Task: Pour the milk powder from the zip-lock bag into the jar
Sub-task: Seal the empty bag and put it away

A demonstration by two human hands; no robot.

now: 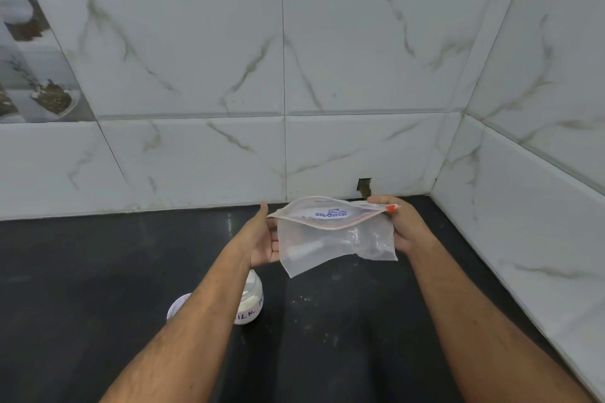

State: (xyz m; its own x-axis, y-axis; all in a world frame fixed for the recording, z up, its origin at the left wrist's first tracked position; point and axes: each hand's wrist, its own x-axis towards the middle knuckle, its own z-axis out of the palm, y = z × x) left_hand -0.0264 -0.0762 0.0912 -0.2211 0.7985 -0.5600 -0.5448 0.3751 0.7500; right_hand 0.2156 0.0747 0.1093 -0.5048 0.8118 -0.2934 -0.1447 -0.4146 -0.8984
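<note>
Both hands hold the bag (337, 239) up between them, above the counter (98, 271): the left hand (262, 239) grips its left edge, the right hand (401, 226) pinches its zip end. The jar (250, 303) stands below the bag, under the left forearm, its lid (178, 306) just left of it.

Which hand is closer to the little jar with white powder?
Left. The left hand holds the clear zip-lock bag just above the glass jar; the right hand holds the bag's far side.
</note>
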